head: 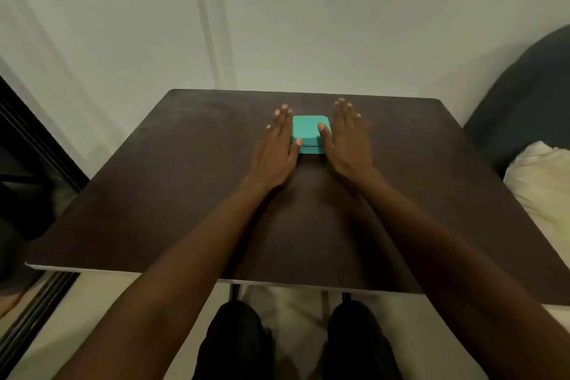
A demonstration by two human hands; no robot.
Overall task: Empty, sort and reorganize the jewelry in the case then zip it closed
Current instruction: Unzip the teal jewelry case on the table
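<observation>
Closed teal jewelry case [310, 133] sits on dark bench [154, 194]. Left hand [277, 151] and right hand [347, 145] flank it, fingers straight, thumbs resting on its lid.

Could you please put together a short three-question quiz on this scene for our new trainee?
1. True or false: the teal jewelry case lies closed on the dark table.
2. Where are the hands? A) both lifted off the table; B) the left hand and the right hand flat on either side of the case; C) one hand stacked on the other.
3. Fill in: both ____ rest on the case lid.

Key:
1. True; the lid is down and no jewelry is visible.
2. B; fingers are straight, palms down, flanking the case.
3. Thumbs.
</observation>
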